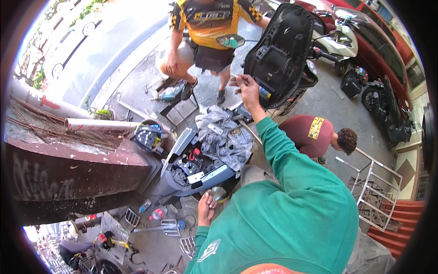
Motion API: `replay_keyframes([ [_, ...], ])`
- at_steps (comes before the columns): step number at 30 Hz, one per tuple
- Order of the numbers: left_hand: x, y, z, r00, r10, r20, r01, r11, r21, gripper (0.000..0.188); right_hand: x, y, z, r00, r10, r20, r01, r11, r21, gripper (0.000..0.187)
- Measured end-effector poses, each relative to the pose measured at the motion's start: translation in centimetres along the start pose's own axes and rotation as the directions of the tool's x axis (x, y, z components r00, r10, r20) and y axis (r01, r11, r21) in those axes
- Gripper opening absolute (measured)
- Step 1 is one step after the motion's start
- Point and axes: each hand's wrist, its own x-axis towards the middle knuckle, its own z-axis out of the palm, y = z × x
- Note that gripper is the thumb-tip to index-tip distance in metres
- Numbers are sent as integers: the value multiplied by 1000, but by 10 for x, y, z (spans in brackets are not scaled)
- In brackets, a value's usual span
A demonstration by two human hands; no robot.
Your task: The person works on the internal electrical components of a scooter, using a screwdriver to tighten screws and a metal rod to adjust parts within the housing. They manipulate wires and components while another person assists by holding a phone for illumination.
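Noted the left hand (206,208) low, just beside the scooter tail (211,176), elbow close in, fingers curled next to a rounded greyish part (220,193); could not confirm anything in the grip. Found the tail uncovered on top, inner parts (185,166) exposed, apparently for working from above. Observed a grey cloth (221,150) draped ahead of the tail, with small loose pieces (236,131) on top; presumably spread for protection and to catch hardware. Recorded the right hand (248,90) well apart from the left, raised on an outstretched arm, wrist bent, fingers drawn in near the underside of the tipped-up scooter seat (280,59); could not tell any held object. Judged the seat raised for access beneath. Logged, beyond, a person in a yellow-and-black shirt (210,25), one arm extended toward the seat, possibly for steadying.
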Motion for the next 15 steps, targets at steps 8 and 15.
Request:
replay_keyframes([
  [8, -16, -18, -47, 984, -32, -178, 39, 999, 36, 24, -27, -13, -10, 996, -16, 86, 14, 1000, 20, 25],
  [15, 11, -12, 28, 945, 141, -295, -95, 982, 164, 24, 11, 12, -27, 987, 66, 149, -54, 995, -81, 34],
])
